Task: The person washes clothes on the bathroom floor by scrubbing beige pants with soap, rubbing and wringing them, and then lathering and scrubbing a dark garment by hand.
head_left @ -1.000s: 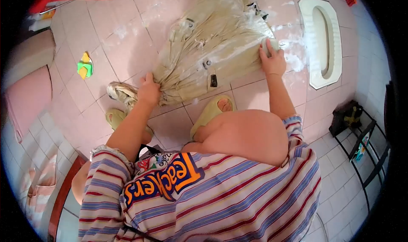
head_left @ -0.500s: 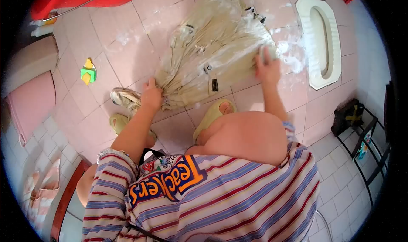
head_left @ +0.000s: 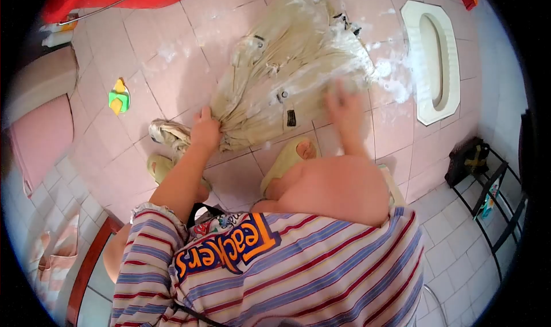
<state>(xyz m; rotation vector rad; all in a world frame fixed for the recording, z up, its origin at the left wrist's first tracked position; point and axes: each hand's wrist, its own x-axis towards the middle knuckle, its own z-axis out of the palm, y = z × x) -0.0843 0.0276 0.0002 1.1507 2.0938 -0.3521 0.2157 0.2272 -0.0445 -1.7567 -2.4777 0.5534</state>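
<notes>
A crumpled beige cloth garment (head_left: 293, 68) lies at twelve o'clock, seemingly soaped but unrinsed, white foam (head_left: 363, 60) at its three-o'clock edge; left hand (head_left: 205, 133) grips its eight-o'clock bunch; blurred right hand (head_left: 345, 111), at four, grip unclear

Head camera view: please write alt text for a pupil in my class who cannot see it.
A person's left hand grips beige cloth spread on pink floor tiles; the blurred right hand is at its right side, over a pale object. White patches lie between the cloth and a squat toilet.
</notes>
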